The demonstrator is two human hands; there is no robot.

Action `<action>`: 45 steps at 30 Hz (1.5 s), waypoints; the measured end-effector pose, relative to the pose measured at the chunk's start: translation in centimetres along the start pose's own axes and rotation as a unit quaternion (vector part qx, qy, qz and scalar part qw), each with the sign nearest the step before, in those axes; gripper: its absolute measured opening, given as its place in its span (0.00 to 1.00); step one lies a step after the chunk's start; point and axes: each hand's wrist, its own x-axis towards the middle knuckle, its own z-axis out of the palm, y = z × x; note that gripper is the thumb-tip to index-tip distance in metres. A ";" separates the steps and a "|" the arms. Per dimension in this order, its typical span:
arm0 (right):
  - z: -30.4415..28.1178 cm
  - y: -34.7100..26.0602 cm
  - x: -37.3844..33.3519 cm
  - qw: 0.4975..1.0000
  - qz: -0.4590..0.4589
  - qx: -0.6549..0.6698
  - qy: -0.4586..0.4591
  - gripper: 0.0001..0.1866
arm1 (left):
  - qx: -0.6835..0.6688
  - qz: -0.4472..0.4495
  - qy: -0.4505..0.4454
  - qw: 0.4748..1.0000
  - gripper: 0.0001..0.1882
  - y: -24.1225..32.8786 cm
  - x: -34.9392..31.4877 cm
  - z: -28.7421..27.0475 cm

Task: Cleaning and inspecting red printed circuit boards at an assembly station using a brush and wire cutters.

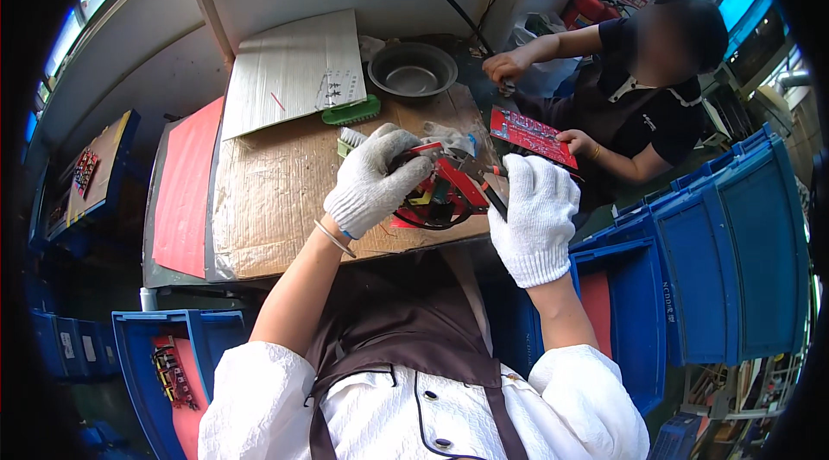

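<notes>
While the gloved left hand (pixel 376 179) pinches a red board (pixel 465 186) between thumb and fingers, the gloved right hand (pixel 537 214) curls around a black tool (pixel 496 200). The board sits tilted between the two hands, just right of the left fingertips and beside the tool, above the cardboard (pixel 276 210). A green brush (pixel 352 110) lies beyond the left hand, near a metal bowl (pixel 412 72). To the right, a co-worker (pixel 639 102) holds another board (pixel 533 137).
</notes>
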 end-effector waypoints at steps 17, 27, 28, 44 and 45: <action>2.2 0.4 -2.5 0.539 0.274 0.693 -0.392 0.19 | -0.098 0.061 -0.032 0.993 0.32 -3.2 -4.2 -1.7; 4.7 6.7 -12.8 0.844 0.399 0.315 -0.174 0.18 | -0.212 0.115 0.010 0.970 0.43 -5.6 -4.6 -2.2; 4.3 6.9 -13.4 0.904 0.358 0.169 -0.160 0.19 | -0.200 0.123 0.002 0.972 0.41 -5.6 -4.4 -2.3; 3.0 9.7 -11.4 0.848 0.262 -0.018 -0.461 0.25 | -0.171 0.076 0.020 0.982 0.40 -5.2 -2.7 -1.6; 2.9 9.7 -11.2 0.848 0.247 -0.044 -0.467 0.26 | -0.169 0.070 0.021 0.983 0.40 -5.3 -2.8 -1.7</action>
